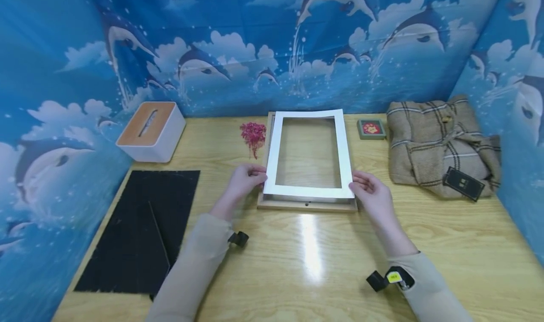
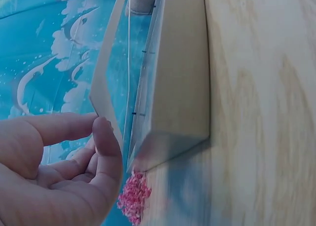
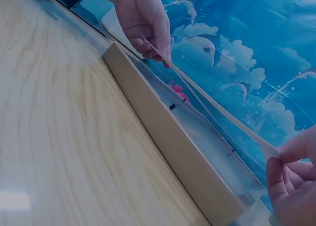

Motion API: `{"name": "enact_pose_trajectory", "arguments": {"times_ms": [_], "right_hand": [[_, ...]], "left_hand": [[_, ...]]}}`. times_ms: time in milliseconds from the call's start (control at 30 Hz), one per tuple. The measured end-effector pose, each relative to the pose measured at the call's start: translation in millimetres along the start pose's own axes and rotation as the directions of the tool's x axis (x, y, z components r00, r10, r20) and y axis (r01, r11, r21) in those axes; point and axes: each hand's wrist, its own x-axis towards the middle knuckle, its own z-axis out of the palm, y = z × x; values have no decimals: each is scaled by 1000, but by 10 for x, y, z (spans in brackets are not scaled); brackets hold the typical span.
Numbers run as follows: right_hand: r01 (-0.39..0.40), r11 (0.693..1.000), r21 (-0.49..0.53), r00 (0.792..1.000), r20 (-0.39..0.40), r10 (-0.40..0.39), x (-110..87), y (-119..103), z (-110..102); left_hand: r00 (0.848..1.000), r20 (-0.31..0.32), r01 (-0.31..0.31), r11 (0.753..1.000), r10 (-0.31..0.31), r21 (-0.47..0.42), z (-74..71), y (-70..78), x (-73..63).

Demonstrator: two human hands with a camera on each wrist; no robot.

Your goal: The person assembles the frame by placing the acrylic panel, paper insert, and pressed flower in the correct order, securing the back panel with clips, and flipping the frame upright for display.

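A white picture mat (image 1: 309,191) with a large rectangular opening is held above a shallow wooden picture frame (image 1: 308,205). Its near edge is raised off the frame, as both wrist views show. My left hand (image 1: 248,176) pinches the mat's near left corner between thumb and finger. At the near right corner, my right hand (image 1: 371,190) pinches it the same way. Small dark tabs (image 3: 172,106) stand along the inside of the frame's wall. A bunch of dried pink flowers (image 1: 253,135) lies on the table just left of the frame.
A black board (image 1: 136,227) lies at the left, a thin dark strip across it. Behind it stands a white tissue box (image 1: 150,132) with a wooden lid. To the right are a small green-framed box (image 1: 371,129) and a folded plaid cloth (image 1: 429,147) with a black tag (image 1: 464,184). Dolphin-print curtains enclose the table.
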Motion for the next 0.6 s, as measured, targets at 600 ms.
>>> {"name": "enact_pose_trajectory", "arguments": {"times_ms": [600], "right_hand": [[-8,1000,-25,1000,19,8,13,94,-56]], "left_hand": [[998,15,56,998,-56,21,29,-45,-1]]}}
